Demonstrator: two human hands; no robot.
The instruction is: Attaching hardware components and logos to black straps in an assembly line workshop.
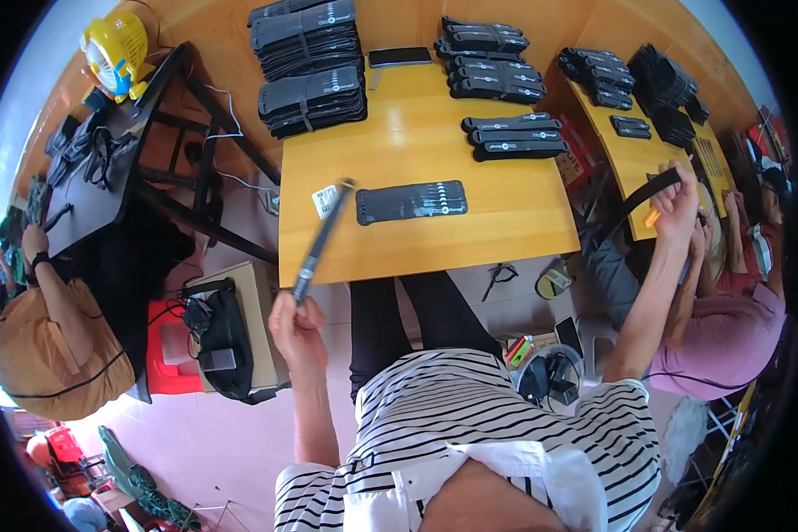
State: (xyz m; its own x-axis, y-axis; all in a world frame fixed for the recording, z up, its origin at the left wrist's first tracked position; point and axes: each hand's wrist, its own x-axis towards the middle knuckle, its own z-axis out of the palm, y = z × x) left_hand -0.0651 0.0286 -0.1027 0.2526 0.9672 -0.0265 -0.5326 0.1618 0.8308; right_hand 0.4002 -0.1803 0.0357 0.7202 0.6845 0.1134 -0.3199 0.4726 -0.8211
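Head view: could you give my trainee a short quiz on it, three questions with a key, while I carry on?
1. Multiple choice: what does the left hand hold? A) a dark printed strip; B) a spoon; C) a hammer.
2. True or false: the flat dark phone-like thing lies at the near edge of the table.
3. Which hand holds the curved black strap?

Key: 1: A. 2: False; it lies at the far edge. 3: The right hand.

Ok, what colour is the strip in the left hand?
The strip in the left hand is black with pale markings, in the head view.
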